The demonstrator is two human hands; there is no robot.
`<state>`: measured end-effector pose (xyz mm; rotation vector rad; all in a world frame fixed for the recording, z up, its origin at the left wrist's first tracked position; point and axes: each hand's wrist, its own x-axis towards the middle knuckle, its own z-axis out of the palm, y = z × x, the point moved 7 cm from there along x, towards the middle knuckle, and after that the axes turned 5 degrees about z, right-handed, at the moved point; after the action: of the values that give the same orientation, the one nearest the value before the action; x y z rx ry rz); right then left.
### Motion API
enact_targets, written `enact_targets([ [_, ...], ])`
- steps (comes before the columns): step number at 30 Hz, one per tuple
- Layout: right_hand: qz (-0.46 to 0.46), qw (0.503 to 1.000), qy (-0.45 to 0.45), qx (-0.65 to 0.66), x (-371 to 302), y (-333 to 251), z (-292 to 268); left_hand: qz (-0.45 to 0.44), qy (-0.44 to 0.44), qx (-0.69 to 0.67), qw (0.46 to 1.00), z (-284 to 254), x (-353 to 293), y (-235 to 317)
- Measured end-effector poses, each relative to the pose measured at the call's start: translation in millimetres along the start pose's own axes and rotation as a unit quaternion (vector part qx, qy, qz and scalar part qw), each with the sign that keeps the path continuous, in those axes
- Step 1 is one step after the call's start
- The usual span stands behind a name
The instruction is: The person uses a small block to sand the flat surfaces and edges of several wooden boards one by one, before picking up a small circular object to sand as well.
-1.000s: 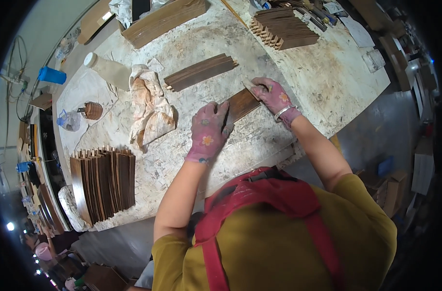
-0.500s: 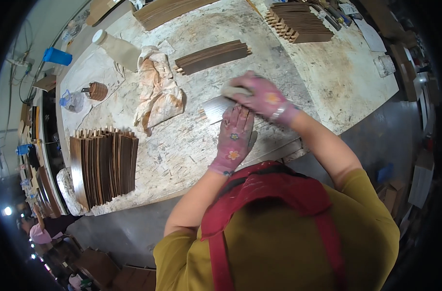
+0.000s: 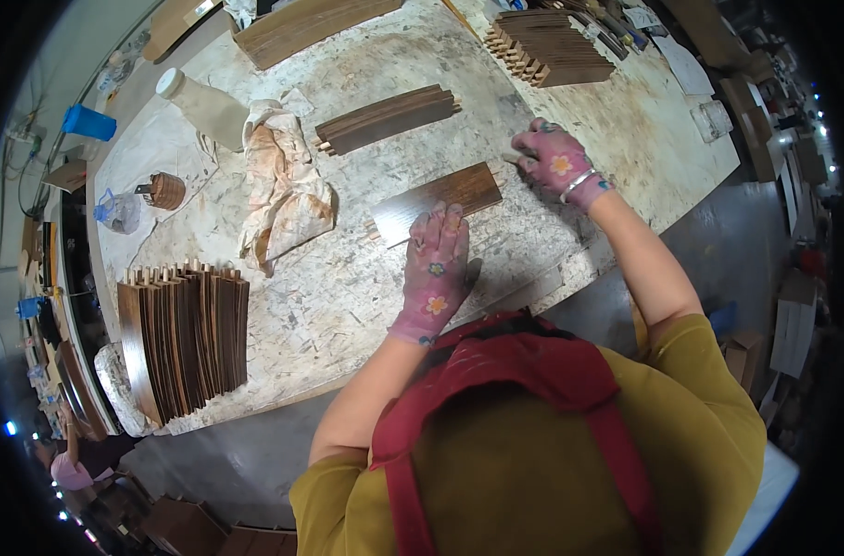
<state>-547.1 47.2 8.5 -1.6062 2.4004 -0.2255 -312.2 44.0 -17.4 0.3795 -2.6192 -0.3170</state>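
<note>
Fingers of the left hand (image 3: 436, 269) lie flat on 1 dark wooden slat (image 3: 459, 190) on the desk (image 3: 302, 343), likely steadying it for surface rubbing; the next move probably calls for keeping it pinned. Just clear of its right end, the right hand (image 3: 556, 159) is half-curled; I cannot tell whether it grips anything. Farther off lies a slat stack (image 3: 390, 120).

Glare whitens the left end of the board (image 3: 429, 195) on the bright table (image 3: 302, 324); the view bends toward black rims.
</note>
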Motion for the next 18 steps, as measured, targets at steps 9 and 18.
enact_targets([
  [9, -0.365, 0.924, -0.074, 0.079, -24.2, -191.0, 32.9, -0.138, -0.014, -0.22, 0.966, 20.0, -11.9, -14.1],
  [18, -0.412, 0.909, -0.061, -0.027, 18.5, -209.2, 46.6, -0.029, 0.059, -0.055, 0.996, 13.7, -18.6, 1.0],
])
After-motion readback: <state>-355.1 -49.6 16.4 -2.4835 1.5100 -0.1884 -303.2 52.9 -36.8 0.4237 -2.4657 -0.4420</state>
